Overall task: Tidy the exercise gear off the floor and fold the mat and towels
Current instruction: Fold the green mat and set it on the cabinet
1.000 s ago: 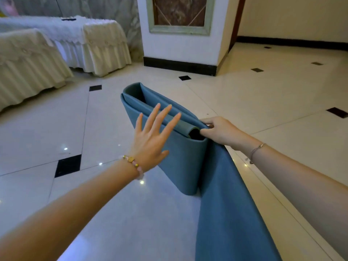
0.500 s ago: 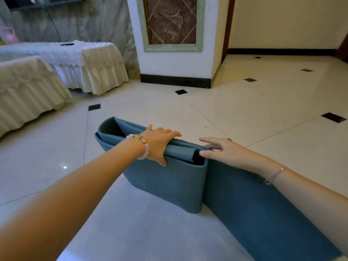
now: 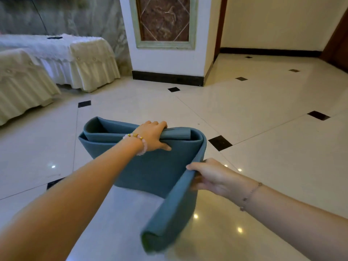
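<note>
A teal exercise mat (image 3: 150,170) stands on edge on the tiled floor, folded into several flat layers. My left hand (image 3: 153,136) grips the top edge of the folded stack, fingers curled over the far side and thumb on the near face. My right hand (image 3: 211,176) holds the loose tail of the mat, thumb on its top edge and fingers behind it. That tail bends round the stack's right end and runs toward me, blurred, with its end (image 3: 156,240) near the floor.
Two cream-skirted covered tables (image 3: 90,63) stand at the back left. A white pillar with a black base (image 3: 167,78) rises behind the mat. Glossy cream tiles with small black squares (image 3: 219,143) spread to the right toward a doorway.
My left hand went from hovering open to gripping the stack's top. My right hand left the stack's end, took the loose tail and swung it round toward me.
</note>
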Demonstrator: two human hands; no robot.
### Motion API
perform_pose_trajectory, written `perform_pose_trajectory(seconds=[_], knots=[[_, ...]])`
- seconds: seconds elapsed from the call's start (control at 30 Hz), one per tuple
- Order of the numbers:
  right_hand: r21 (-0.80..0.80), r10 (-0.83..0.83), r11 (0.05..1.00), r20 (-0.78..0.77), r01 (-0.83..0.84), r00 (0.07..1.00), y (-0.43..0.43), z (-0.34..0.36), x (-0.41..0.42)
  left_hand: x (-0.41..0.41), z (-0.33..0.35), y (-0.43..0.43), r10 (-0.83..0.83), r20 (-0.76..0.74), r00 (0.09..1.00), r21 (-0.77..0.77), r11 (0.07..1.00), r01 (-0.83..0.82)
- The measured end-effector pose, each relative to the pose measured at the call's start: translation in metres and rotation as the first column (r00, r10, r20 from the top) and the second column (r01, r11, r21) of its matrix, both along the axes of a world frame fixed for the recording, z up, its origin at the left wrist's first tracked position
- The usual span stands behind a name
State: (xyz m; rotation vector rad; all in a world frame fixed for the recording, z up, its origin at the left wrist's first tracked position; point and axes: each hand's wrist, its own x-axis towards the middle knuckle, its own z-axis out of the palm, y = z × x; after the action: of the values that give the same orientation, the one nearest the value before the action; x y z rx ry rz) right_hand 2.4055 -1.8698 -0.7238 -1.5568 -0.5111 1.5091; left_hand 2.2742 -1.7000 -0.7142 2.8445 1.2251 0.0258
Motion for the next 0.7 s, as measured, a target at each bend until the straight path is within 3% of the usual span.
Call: perform_pose_trajectory(seconds=[0.1,0.17,0.3,0.4,0.43,0.5,0.53,0.57,0.6,0.63,0.67,0.7], knots=[[-0.005,-0.25,0.963,-0.372,0.268,0.894,0.024,0.003,-0.024,-0.006,0.017,0.001,0.045,-0.041,0.998,-0.32,0.946,-0.055],[-0.01,-0.27,0.952,-0.503,0.307,0.821,0.036,0.005,-0.027,-0.01,0.022,0.0,0.036,-0.117,0.992,-0.4,0.913,-0.08],[0.062,-0.209,0.95,-0.603,0.307,0.77,0.043,0.004,-0.022,-0.015,0.014,-0.006,-0.002,-0.258,0.966,-0.231,0.971,-0.06],[0.078,-0.168,0.953,-0.666,0.292,0.726,0.04,-0.001,-0.01,-0.016,0.007,-0.01,-0.027,-0.235,0.972,-0.095,0.996,0.004],[0.074,-0.135,0.97,-0.634,0.233,0.762,0.039,-0.002,-0.003,-0.015,0.006,-0.01,-0.028,-0.211,0.977,-0.067,0.998,0.014],[0.066,-0.015,0.997,-0.374,0.043,0.927,0.035,0.0,0.011,-0.013,0.006,-0.006,-0.033,-0.151,0.988,-0.049,0.998,0.026],[0.048,0.05,0.998,-0.144,-0.044,0.988,0.032,0.002,0.019,-0.012,0.007,-0.005,-0.035,-0.126,0.991,-0.061,0.998,0.027],[0.045,0.089,0.994,0.144,-0.097,0.986,0.029,0.004,0.026,-0.011,0.008,-0.004,-0.038,-0.11,0.993,-0.075,0.997,0.03],[0.081,0.075,0.989,0.44,-0.122,0.895,0.027,0.004,0.032,-0.01,0.008,-0.003,-0.043,-0.105,0.994,-0.081,0.996,0.035],[0.162,-0.014,0.977,0.694,-0.137,0.72,0.026,0.003,0.04,-0.009,0.008,-0.002,-0.051,-0.101,0.994,-0.078,0.996,0.043],[0.279,-0.152,0.942,0.851,-0.187,0.502,0.026,0.004,0.044,-0.008,0.008,-0.002,-0.056,-0.099,0.994,-0.071,0.996,0.05],[0.375,-0.275,0.878,0.903,-0.296,0.329,0.027,0.007,0.046,-0.008,0.008,-0.003,-0.058,-0.093,0.994,-0.064,0.997,0.052]])
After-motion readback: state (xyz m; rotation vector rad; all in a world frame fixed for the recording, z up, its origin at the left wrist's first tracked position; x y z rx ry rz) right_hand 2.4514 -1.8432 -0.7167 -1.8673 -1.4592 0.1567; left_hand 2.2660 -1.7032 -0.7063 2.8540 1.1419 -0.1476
